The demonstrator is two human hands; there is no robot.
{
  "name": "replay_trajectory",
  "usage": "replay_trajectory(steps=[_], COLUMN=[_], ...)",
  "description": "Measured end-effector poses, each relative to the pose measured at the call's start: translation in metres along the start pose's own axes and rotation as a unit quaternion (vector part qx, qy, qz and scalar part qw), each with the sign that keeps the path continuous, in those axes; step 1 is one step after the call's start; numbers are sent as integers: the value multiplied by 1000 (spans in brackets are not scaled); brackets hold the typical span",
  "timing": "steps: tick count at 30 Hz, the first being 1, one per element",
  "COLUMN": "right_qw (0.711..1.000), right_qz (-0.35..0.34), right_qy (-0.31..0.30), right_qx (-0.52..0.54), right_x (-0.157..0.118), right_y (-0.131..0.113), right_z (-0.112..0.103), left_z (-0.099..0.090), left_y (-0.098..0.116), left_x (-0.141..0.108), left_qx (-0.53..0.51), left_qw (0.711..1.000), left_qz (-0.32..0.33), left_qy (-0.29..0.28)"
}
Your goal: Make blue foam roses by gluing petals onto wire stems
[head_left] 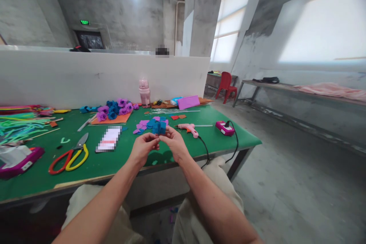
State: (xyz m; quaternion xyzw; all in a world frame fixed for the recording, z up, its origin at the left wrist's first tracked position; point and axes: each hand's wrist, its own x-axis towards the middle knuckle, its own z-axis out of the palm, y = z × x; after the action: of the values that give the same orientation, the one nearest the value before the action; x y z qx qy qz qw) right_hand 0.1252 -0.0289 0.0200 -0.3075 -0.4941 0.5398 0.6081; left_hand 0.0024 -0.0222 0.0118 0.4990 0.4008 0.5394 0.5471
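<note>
A small blue paper flower (pixel 159 127) is held up between both hands above the front part of the green table (pixel 120 167). My left hand (pixel 145 145) pinches its lower end from the left, fingers curled. From the right, my right hand (pixel 173 141) closes on the same blue piece with thumb and fingers. Just behind lie loose purple pieces (pixel 142 125) and blue pieces. A pink glue gun (pixel 190 128) rests on the table to the right of my right hand, its black cable hanging over the front edge.
Red-and-yellow scissors (pixel 73 156) and a phone (pixel 109 139) lie left of my hands. Finished purple and blue flowers (pixel 114 109) sit behind on orange sheet. A pink bottle (pixel 144 93) stands by the white partition (pixel 103 78). At right is a magenta power box (pixel 224 128).
</note>
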Motion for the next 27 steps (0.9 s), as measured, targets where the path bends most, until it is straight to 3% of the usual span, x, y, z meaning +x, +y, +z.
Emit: replay_trajectory(steps=[7, 11, 17, 27], right_qw=[999, 999, 999, 998], right_qz=[-31, -33, 26, 60], right_qy=[4, 27, 10, -23], right_qx=[10, -1, 18, 6], right_x=[3, 6, 0, -7], right_y=[11, 8, 10, 18], right_z=[1, -4, -4, 2], left_z=[2, -6, -23, -20], left_y=[1, 10, 21, 21], left_x=[-2, -1, 6, 5], left_qx=[-14, 16, -26, -37], left_qw=[1000, 999, 1000, 999], left_qz=[-9, -25, 7, 5], left_qy=[-16, -39, 2, 20])
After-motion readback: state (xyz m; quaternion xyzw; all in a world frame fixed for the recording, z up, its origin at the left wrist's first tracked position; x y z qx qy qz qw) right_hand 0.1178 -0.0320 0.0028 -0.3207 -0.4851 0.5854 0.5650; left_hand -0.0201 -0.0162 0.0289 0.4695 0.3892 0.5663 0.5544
